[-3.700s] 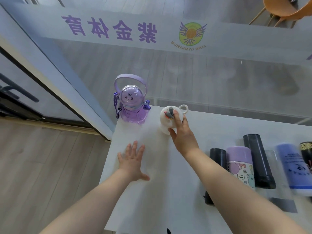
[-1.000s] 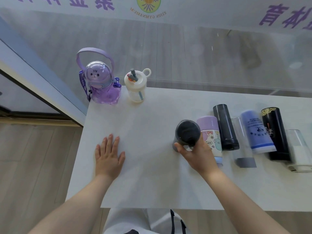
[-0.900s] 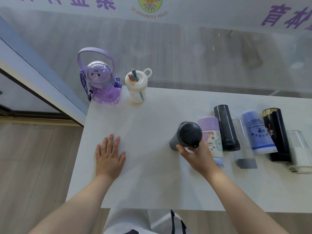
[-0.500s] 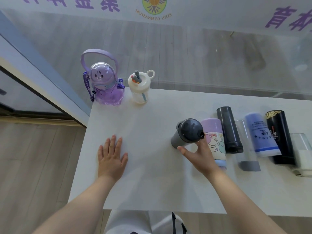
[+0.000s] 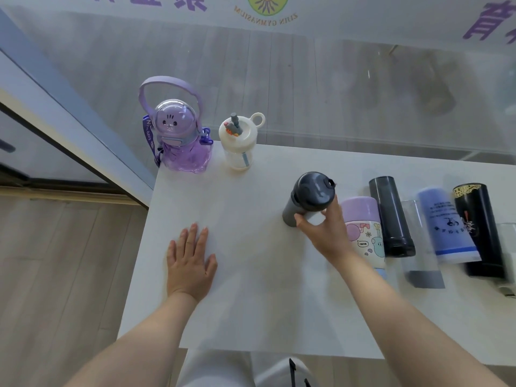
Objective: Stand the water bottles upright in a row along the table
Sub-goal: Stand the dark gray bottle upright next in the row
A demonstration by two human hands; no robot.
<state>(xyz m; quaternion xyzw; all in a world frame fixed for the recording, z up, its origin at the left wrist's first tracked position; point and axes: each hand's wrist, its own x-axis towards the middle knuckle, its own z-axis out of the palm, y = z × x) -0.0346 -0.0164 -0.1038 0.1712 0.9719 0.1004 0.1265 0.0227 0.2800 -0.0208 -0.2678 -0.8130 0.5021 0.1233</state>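
Observation:
My right hand (image 5: 324, 233) grips a dark grey bottle (image 5: 308, 196), which is tilted with its lid toward me and its base near the white table (image 5: 251, 289). My left hand (image 5: 190, 261) rests flat on the table at the left. A purple bear-shaped bottle (image 5: 178, 135) and a white straw-lid bottle (image 5: 238, 143) stand upright at the far left corner. To the right lie several bottles on their sides: a lilac cartoon bottle (image 5: 363, 230), a black bottle (image 5: 391, 216), a clear one (image 5: 418, 244), a blue one (image 5: 446, 224) and a black gold-topped one (image 5: 480, 230).
A glass wall (image 5: 307, 79) with purple lettering runs just behind the table's far edge. A grey door frame (image 5: 69, 113) slants past the left corner. Wooden floor lies below the table's left edge. One more clear container (image 5: 509, 263) sits at the right border.
My right hand let go of the white bottle, moved right, took the dark grey bottle from the lying row and has carried it up and leftward. My left hand stays flat.

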